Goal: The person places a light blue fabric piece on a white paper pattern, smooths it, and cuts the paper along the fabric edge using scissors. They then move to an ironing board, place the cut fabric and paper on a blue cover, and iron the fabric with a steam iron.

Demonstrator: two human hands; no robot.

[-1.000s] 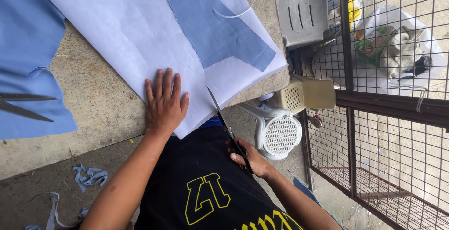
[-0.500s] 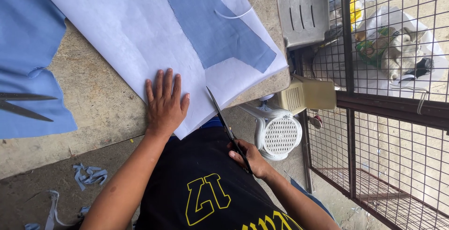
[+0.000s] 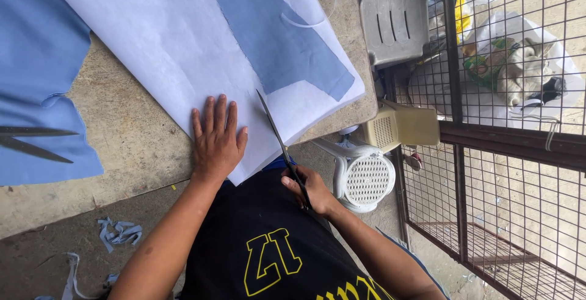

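Observation:
A wide white sheet of fabric (image 3: 165, 50) lies over the stone table (image 3: 122, 147), with a blue cut piece (image 3: 274, 37) on top of it. My left hand (image 3: 215, 140) presses flat on the white sheet near its front edge, fingers apart. My right hand (image 3: 308, 190) grips the handles of long dark scissors (image 3: 278, 135), whose blades point up across the sheet's front edge, just right of my left hand.
More blue fabric (image 3: 36, 80) lies at the left with a second pair of scissors (image 3: 30, 141) on it. Blue scraps (image 3: 119, 233) litter the floor. A white fan (image 3: 363, 175), a beige box (image 3: 400, 126), a grey plastic chair (image 3: 397, 16) and a wire cage (image 3: 519, 123) stand to the right.
The scissors have moved slightly forward into the white sheet; my left hand has stayed flat on it.

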